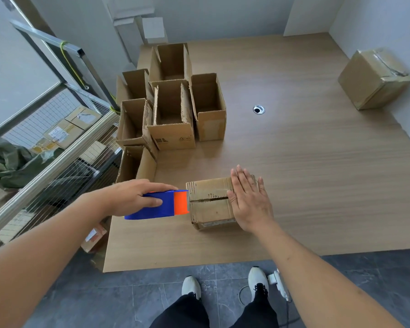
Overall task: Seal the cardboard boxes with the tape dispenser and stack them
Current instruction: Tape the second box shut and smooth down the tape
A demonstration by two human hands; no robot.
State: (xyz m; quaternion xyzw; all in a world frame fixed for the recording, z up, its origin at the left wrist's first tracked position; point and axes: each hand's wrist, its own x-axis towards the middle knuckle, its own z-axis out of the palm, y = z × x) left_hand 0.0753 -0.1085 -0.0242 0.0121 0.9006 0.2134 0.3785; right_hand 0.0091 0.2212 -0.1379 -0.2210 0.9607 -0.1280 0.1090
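A small cardboard box (210,204) with its flaps folded down lies near the front of the wooden table (305,174); a dark seam runs across its top. My right hand (249,202) presses flat on the box's right half, fingers straight. My left hand (133,197) grips a blue and orange tape dispenser (162,205), whose orange end touches the box's left edge at the seam. Several open, unsealed boxes (173,114) stand clustered at the table's back left. A taped box (374,78) sits at the far right.
A round cable hole (259,109) is in the table's middle. A metal wire rack (57,147) with parcels stands to the left of the table. My feet (225,285) and a white plug (278,280) are on the grey tiled floor below the front edge.
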